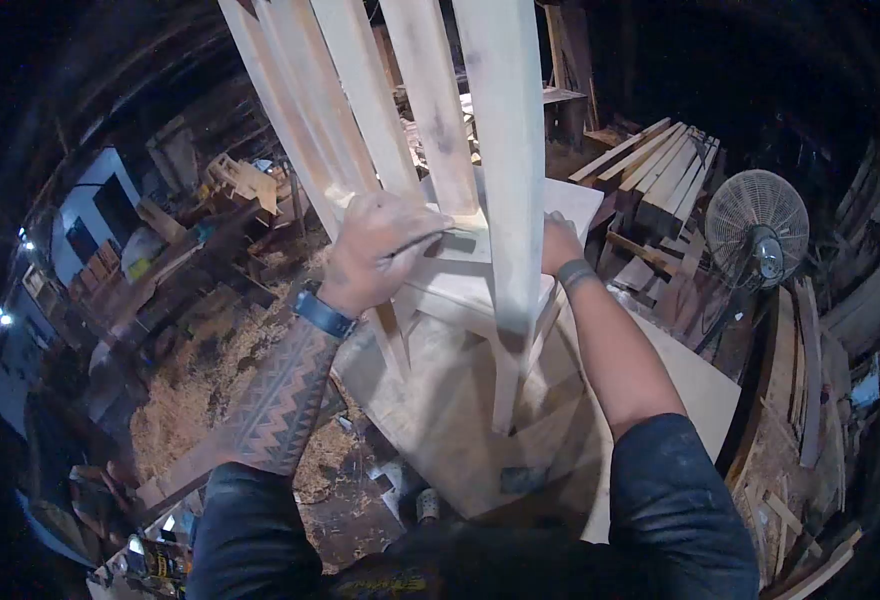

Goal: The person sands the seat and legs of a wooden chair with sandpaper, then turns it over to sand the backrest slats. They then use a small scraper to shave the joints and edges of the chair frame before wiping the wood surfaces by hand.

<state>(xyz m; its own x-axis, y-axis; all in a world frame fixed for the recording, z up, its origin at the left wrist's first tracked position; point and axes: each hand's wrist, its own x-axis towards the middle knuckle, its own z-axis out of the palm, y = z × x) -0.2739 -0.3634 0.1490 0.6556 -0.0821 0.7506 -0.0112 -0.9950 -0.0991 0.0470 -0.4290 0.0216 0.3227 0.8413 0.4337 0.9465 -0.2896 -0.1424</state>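
Note:
A pale wooden chair [516,150] with upright back slats stands on a wooden board [440,440]. At the foot of the slats is my left hand [380,245], its fingers curled round a thin dark strip that I cannot make out clearly. My right hand [562,245] is behind the right back post, beside the seat [570,200]. That post hides most of its fingers, so what they hold does not show. Two chair legs come down to the board below my hands.
A round fan [758,230] stands at the right, near stacked pale planks [665,170]. Wood shavings [195,400] cover the floor at the left. Long offcuts [800,370] lean at the far right. A workbench with timber [245,185] stands at the back left.

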